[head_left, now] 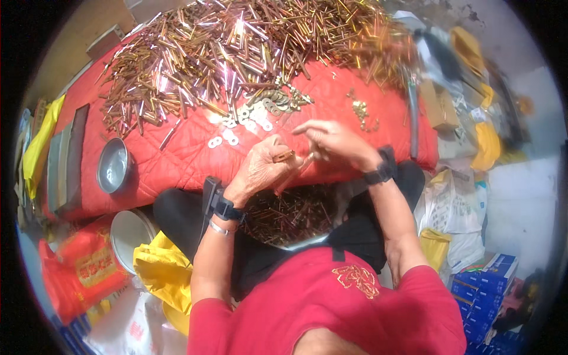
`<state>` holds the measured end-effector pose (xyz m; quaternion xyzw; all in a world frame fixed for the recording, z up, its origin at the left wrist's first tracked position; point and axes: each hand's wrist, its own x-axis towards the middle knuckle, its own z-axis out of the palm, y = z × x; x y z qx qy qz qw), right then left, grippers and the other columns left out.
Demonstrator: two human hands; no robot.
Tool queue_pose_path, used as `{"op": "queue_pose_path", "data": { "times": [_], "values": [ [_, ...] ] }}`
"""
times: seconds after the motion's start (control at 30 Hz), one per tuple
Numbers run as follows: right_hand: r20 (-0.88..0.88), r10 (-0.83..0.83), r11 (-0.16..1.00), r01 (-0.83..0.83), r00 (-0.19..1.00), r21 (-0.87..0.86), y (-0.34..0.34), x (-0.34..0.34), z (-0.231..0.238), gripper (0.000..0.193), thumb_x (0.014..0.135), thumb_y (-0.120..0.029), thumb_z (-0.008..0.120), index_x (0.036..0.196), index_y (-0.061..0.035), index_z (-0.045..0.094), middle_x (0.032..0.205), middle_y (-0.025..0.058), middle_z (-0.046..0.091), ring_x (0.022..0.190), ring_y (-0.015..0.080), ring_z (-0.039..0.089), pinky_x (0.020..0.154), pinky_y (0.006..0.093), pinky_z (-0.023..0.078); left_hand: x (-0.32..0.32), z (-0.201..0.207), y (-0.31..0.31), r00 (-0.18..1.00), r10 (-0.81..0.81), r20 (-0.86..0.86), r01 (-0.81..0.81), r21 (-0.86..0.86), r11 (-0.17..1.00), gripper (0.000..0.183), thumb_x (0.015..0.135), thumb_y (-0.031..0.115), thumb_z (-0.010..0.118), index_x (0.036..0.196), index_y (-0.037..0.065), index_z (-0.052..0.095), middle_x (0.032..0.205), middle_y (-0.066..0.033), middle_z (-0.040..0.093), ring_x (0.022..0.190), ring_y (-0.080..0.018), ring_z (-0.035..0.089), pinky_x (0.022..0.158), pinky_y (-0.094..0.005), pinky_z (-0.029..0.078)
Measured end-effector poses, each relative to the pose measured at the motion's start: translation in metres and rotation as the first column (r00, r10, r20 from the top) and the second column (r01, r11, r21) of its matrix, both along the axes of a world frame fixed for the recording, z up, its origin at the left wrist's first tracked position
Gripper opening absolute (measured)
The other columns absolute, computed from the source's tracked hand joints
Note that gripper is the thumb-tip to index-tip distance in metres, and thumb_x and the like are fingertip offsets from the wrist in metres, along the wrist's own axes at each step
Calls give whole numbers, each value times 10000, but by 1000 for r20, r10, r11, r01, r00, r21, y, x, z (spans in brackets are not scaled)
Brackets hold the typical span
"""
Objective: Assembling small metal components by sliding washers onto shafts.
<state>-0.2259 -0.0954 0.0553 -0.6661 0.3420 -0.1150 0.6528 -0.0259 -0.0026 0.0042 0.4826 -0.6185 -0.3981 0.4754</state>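
My left hand [260,167] is closed in a fist around a brass-coloured metal rod [285,156], whose end pokes out by the thumb. Close beside it on the right is my right hand [337,142]. Its index finger reaches out to the left, while the other fingers and thumb bend together near the left hand; what they hold is too small to make out. Both hands are over the near edge of a red quilted cover [195,168]. Just beyond them lie flat round washers [258,112], some loose, some heaped. Small brass-coloured nuts [361,110] are scattered to the right.
A large heap of metal rods [236,53] covers the far side. A metal bowl [113,165] sits at left. More rods [290,214] lie below my hands, between my legs. Yellow bags [163,266], a cardboard box [436,105] and blue boxes [485,296] stand around.
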Motion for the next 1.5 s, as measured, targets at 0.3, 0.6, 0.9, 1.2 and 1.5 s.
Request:
{"op": "queue_pose_path", "data": {
  "times": [0.3,0.6,0.9,1.2,1.5],
  "values": [
    [67,-689,95,181,722,-979,-164,22,-73,137,838,-142,583,870,-9,578,896,219,636,830,377,622,719,446,505,19,12,-8,831,481,-279,-369,370,852,231,917,251,611,1026,50,637,868,42,618,682,-28,501,522,-194,399],
    [-215,-725,134,-172,654,-976,-198,48,-72,145,808,-88,481,796,-31,614,738,201,657,663,373,650,619,482,513,23,2,-5,823,412,-392,-279,353,893,254,925,202,598,1103,21,621,838,60,587,690,0,470,591,-163,347],
    [-421,-644,416,-170,639,-894,-152,32,-48,176,832,-176,582,885,-32,668,911,186,665,850,377,652,688,476,520,22,16,-4,688,477,-547,-192,497,846,193,923,218,602,991,40,636,616,110,393,452,13,272,410,-176,181],
    [179,-657,-54,191,732,-980,-205,75,-27,342,773,-258,661,1016,-42,554,1032,161,535,1012,352,526,862,493,417,27,25,-3,687,468,-556,-135,535,834,192,935,225,570,1000,52,624,614,102,379,457,5,282,410,-173,198],
    [-289,-747,207,-203,599,-957,-243,129,-6,361,705,-122,638,1030,24,585,1056,210,590,1042,354,558,901,448,460,37,14,-6,581,508,-636,-73,582,810,213,931,222,575,1011,27,611,635,61,416,468,-13,310,412,-167,236]
  ]
}}
